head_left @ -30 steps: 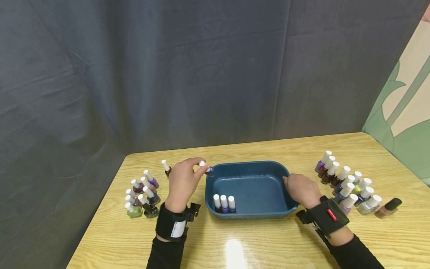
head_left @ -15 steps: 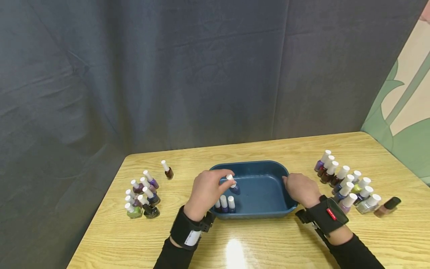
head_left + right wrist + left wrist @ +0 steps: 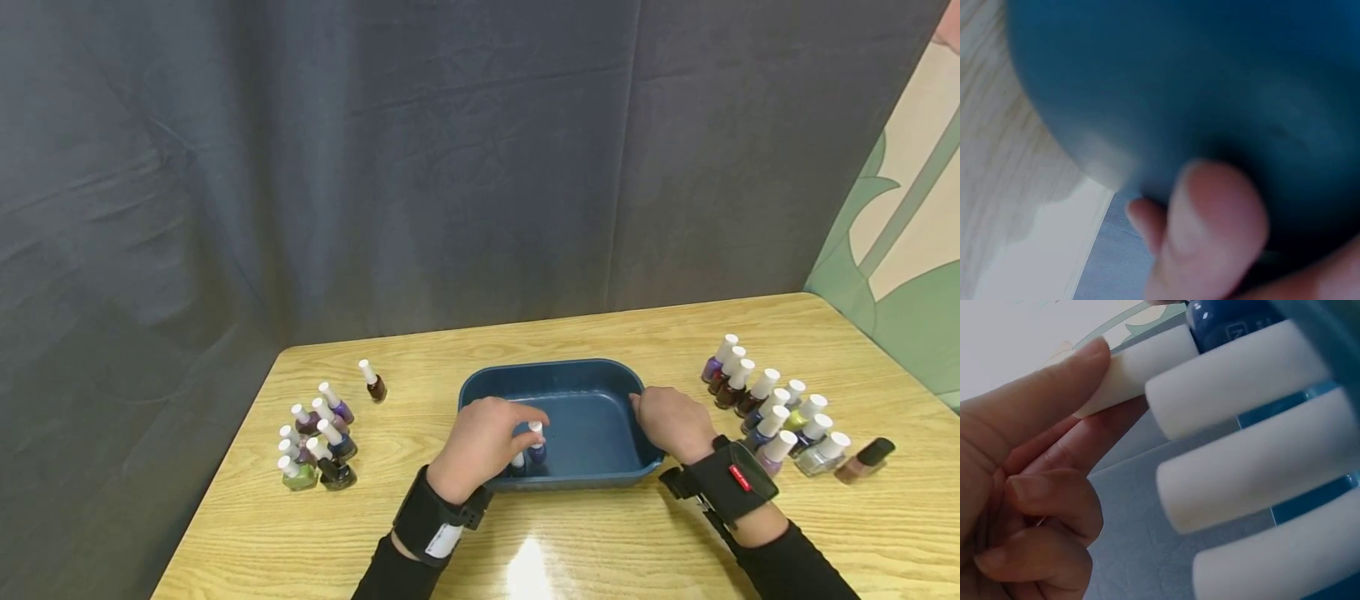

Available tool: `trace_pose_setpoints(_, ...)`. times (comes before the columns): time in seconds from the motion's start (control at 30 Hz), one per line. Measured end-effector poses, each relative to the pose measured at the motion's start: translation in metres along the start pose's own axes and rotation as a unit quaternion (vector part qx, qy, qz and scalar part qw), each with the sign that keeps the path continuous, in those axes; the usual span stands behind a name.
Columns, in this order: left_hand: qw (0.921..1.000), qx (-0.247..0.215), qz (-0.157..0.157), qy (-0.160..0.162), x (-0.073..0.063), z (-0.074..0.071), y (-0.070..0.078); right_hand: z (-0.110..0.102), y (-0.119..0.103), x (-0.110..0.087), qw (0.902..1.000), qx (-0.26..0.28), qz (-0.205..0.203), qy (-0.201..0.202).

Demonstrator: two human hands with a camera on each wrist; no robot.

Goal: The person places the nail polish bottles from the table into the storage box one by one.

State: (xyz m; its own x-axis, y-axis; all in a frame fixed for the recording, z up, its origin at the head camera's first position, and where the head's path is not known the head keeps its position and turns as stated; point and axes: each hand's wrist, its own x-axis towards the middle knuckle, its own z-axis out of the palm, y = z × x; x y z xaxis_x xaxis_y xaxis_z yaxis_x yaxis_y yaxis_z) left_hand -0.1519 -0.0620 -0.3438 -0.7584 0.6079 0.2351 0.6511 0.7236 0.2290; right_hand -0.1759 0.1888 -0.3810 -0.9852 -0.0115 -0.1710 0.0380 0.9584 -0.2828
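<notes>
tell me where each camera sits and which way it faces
Head: worn on the person's head, facing forward and down at a dark blue, round-cornered tray; left hand, right hand and black fabric sleeves show.
Left wrist: on that wrist, looking past the left hand's curled fingers at white cylindrical bottle caps.
Right wrist: on that wrist, looking closely at the tray; part of the right hand shows, blurred.
Shared: head and left wrist both show the left hand pinching a white-capped, dark blue polish bottle.
</notes>
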Motion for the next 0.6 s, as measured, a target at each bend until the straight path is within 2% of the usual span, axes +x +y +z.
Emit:
trace_pose_setpoints(0.23,0.9997,0.017,0.005,-0.017,-0.0007,0.0029,0.0017,0.0009,-0.0001,0.0002,1.0,0.004,-0.002,0.001)
trace_pose_setpoints(0.47,0.9995,0.005,0.01,0.03,-0.0004,0.0036,-0.0003,0.0003,0.0008,0.0008,1.0,0.005,-0.002,-0.001)
trace_pose_setpoints(0.6,0.9994,0.007,0.009,0.034,-0.0004,0.0032,-0.0006,0.0001,0.0008,0.0009,1.0,0.006,-0.002,-0.002)
